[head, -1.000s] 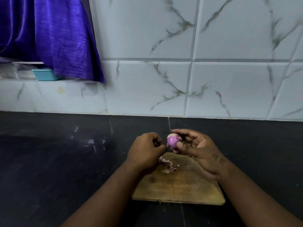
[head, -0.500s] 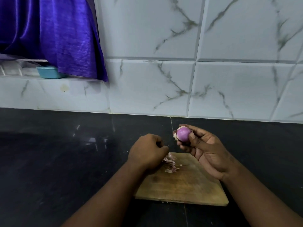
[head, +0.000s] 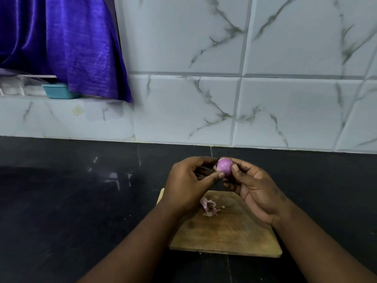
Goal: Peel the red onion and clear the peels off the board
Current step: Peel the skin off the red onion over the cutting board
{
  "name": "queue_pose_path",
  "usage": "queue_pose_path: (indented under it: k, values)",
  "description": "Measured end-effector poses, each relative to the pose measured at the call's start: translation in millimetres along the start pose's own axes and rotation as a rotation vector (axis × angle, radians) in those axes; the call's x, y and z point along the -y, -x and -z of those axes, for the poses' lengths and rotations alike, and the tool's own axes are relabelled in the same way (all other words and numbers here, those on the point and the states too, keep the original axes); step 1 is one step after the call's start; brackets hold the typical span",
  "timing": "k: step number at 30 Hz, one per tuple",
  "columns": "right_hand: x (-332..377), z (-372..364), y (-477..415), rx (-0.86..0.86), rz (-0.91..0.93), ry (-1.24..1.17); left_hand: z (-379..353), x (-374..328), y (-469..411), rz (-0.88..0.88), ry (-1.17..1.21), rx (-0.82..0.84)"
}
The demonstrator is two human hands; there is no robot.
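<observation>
Left hand (head: 187, 184), right hand (head: 255, 186) pinch red onion (head: 224, 166) over board (head: 224, 235) bearing peels (head: 208, 207); teal tub (head: 58, 91) behind

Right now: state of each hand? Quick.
Left hand: thumb and forefinger pinch the loose skin at the red onion's end.
Right hand: holds the red onion in its fingertips.

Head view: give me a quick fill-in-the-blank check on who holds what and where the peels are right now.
1. The right hand holds a small, purple, mostly peeled ____.
2. The loose peels lie on the wooden ____.
3. The left hand pinches at the onion, so ____ hands touch it.
Missing words: onion; board; both.
</observation>
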State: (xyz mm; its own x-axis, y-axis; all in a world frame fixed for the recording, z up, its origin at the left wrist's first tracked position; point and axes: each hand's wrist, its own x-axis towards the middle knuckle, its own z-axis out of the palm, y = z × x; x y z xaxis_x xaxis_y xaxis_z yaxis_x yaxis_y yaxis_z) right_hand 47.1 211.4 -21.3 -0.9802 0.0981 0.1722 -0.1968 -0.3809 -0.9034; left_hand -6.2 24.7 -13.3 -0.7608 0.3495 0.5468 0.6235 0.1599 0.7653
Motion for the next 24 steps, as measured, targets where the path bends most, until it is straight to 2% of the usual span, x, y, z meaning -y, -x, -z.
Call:
queue_pose_path:
  k: [7,17,22,24]
  values:
    - [-0.6,-1.5,1.5,0.022,0.001,0.034,-5.6,4.6,-0.7,0.045,0.028,-0.084]
    - [-1.1,-2.4,3.3,-0.026,0.067,0.171,-6.1,5.4,-2.0,0.116,0.194,-0.074]
    - [-0.5,-4.9,4.1,0.001,0.075,0.126,-7.1,1.6,-1.7,0.266,0.468,-0.045]
    - [0.7,-4.6,4.8,0.026,0.071,0.100,-3.3,0.7,-3.0,0.357,0.483,-0.005]
